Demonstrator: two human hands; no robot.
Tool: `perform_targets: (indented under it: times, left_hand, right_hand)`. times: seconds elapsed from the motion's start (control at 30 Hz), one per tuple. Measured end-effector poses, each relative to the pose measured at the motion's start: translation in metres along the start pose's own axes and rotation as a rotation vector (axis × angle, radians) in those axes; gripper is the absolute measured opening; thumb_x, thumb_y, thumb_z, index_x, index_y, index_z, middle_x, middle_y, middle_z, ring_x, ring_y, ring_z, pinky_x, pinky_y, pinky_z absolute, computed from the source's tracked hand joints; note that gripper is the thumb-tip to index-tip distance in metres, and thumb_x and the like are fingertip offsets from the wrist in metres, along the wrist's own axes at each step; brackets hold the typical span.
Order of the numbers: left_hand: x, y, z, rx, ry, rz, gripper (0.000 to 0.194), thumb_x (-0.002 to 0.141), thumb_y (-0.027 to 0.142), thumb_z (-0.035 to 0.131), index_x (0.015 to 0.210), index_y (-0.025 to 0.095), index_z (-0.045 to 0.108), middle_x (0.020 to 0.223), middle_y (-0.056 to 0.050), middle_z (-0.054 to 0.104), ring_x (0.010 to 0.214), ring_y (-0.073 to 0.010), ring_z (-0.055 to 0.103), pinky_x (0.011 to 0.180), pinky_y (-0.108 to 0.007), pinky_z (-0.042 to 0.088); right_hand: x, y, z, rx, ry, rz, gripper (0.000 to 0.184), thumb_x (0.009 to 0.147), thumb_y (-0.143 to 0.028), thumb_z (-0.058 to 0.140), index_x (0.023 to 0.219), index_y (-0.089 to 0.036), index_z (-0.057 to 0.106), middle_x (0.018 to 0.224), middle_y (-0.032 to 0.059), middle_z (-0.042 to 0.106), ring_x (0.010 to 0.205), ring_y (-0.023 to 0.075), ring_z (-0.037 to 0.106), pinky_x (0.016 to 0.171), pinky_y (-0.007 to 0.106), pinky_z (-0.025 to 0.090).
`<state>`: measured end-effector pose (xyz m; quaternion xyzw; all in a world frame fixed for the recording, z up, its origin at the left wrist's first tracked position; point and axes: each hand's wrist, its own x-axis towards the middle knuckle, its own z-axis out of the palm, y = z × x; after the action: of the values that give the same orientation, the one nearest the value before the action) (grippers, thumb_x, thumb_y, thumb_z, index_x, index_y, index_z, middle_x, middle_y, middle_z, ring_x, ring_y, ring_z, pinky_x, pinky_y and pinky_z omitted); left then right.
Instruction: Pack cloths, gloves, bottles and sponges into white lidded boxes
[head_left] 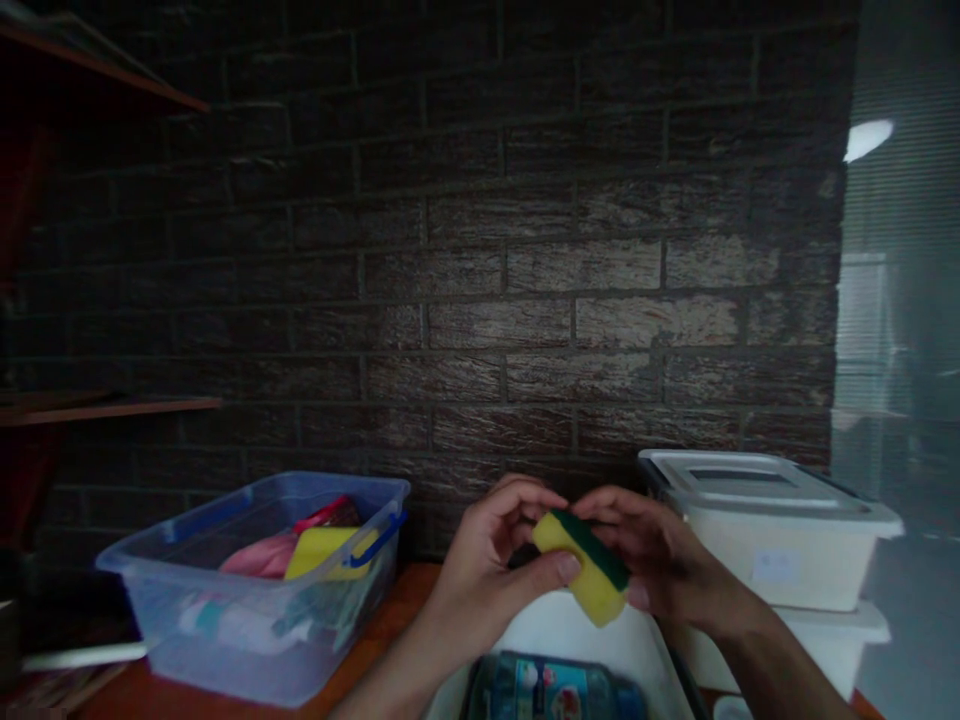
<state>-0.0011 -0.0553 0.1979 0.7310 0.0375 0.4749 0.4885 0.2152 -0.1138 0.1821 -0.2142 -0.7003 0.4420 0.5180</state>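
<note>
A yellow-and-green sponge [589, 575] is held up in the lower centre of the frame, tilted, with its green layer turned to the upper right. It is pinched at its upper left by the left hand [499, 565], the thumb being pressed on the yellow side. Its lower right end is met by the thumb of the right hand [660, 555]; the other right fingers are partly hidden behind the sponge, and whether they are clamped on it cannot be told.

Below the hands, an open white container [540, 630] is cut off by the bottom edge. A bottle [551, 690] with a blue label is seen inside, likewise cropped; its print cannot be read.

At lower left, a clear bin [217, 665] is placed on an orange-brown tabletop [414, 595]. A pink item [262, 557] and a yellow item [322, 552] are noted within; lower contents are blurred by the plastic wall.

At lower right, a lidded white box [780, 540] is stacked on another box [821, 635], which is partly covered by the right forearm. The dark brick wall [510, 320] is poorly lit, and detail around the left-hand shelves [112, 408] is lost in shadow.
</note>
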Motion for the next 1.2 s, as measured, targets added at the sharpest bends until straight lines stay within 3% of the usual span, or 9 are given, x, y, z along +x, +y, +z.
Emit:
perform_targets:
  times: [0.13, 0.23, 0.3, 0.4, 0.53, 0.67, 0.83, 1.03, 1.2]
  left_hand:
    - [0.002, 0.003, 0.003, -0.008, 0.010, 0.032, 0.022, 0.082, 0.028, 0.080, 0.102, 0.018, 0.077, 0.106, -0.009, 0.062, 0.091, -0.0192, 0.062, 0.076, -0.027, 0.052]
    - [0.000, 0.007, 0.003, 0.089, 0.076, 0.059, 0.018, 0.090, 0.028, 0.072, 0.104, 0.019, 0.078, 0.107, -0.009, 0.063, 0.094, -0.0193, 0.064, 0.078, -0.027, 0.053]
    - [-0.001, 0.009, 0.004, 0.137, 0.112, 0.076, 0.022, 0.092, 0.027, 0.070, 0.112, 0.020, 0.075, 0.113, -0.010, 0.064, 0.101, -0.0208, 0.064, 0.085, -0.029, 0.054]
    - [-0.003, 0.007, 0.007, 0.062, 0.067, 0.026, 0.045, 0.084, 0.023, 0.078, 0.127, 0.025, 0.065, 0.124, -0.010, 0.064, 0.116, -0.0253, 0.062, 0.097, -0.036, 0.053]
    - [-0.001, 0.000, 0.007, -0.102, 0.003, -0.094, 0.050, 0.081, 0.022, 0.082, 0.126, 0.024, 0.062, 0.121, -0.009, 0.067, 0.110, -0.0246, 0.066, 0.089, -0.033, 0.056]
    - [0.005, -0.004, -0.003, -0.188, 0.030, -0.165, 0.039, 0.086, 0.026, 0.077, 0.123, 0.020, 0.066, 0.115, -0.010, 0.068, 0.101, -0.0228, 0.068, 0.086, -0.034, 0.058]
    - [0.009, -0.008, -0.013, -0.415, 0.020, -0.286, 0.029, 0.092, 0.022, 0.067, 0.121, 0.017, 0.068, 0.111, -0.011, 0.066, 0.093, -0.0203, 0.066, 0.074, -0.031, 0.059]
    - [0.009, -0.011, -0.008, -0.465, 0.003, -0.388, 0.029, 0.097, 0.022, 0.060, 0.125, 0.016, 0.065, 0.106, -0.011, 0.067, 0.078, -0.0146, 0.066, 0.063, -0.025, 0.058]
    - [0.007, -0.009, -0.008, -0.428, -0.024, -0.357, 0.035, 0.099, 0.032, 0.057, 0.129, 0.015, 0.063, 0.113, -0.015, 0.068, 0.081, -0.0173, 0.069, 0.068, -0.029, 0.060]
  right_hand:
    - [0.000, 0.006, -0.004, 0.039, 0.017, 0.014, 0.064, 0.065, -0.045, 0.090, 0.120, -0.026, 0.064, 0.120, 0.0108, 0.065, 0.098, 0.0240, 0.066, 0.075, 0.031, 0.052]
    - [0.000, 0.002, -0.001, -0.009, 0.041, 0.012, 0.062, 0.068, -0.046, 0.088, 0.121, -0.026, 0.062, 0.120, 0.0112, 0.065, 0.099, 0.0251, 0.066, 0.076, 0.033, 0.053]
    - [0.001, -0.003, 0.003, -0.085, 0.110, 0.004, 0.056, 0.075, -0.040, 0.085, 0.124, -0.027, 0.059, 0.120, 0.0112, 0.067, 0.102, 0.0252, 0.067, 0.083, 0.036, 0.054]
    - [0.005, -0.004, 0.010, -0.257, 0.305, -0.082, 0.056, 0.079, -0.030, 0.084, 0.127, -0.028, 0.055, 0.119, 0.0096, 0.067, 0.105, 0.0244, 0.067, 0.093, 0.040, 0.054]
    - [0.007, -0.003, 0.016, -0.562, 0.464, -0.264, 0.074, 0.070, -0.030, 0.091, 0.134, -0.029, 0.054, 0.127, 0.0115, 0.062, 0.113, 0.0294, 0.062, 0.091, 0.040, 0.056]
    - [0.001, -0.011, 0.019, -0.748, 0.415, -0.293, 0.077, 0.071, -0.031, 0.090, 0.140, -0.033, 0.056, 0.117, 0.0096, 0.059, 0.102, 0.0265, 0.061, 0.079, 0.034, 0.058]
    - [-0.005, -0.019, 0.023, -0.547, 0.300, -0.230, 0.054, 0.089, -0.026, 0.075, 0.139, -0.033, 0.058, 0.107, 0.0055, 0.056, 0.092, 0.0189, 0.062, 0.080, 0.032, 0.057]
    - [-0.002, -0.021, 0.025, -0.677, 0.362, -0.262, 0.060, 0.083, -0.027, 0.081, 0.138, -0.035, 0.060, 0.140, 0.0089, 0.048, 0.113, 0.0239, 0.058, 0.082, 0.031, 0.057]
    - [0.001, -0.016, 0.018, -0.667, 0.313, -0.202, 0.043, 0.089, -0.030, 0.076, 0.130, -0.031, 0.065, 0.122, 0.0075, 0.063, 0.100, 0.0210, 0.065, 0.080, 0.031, 0.057]
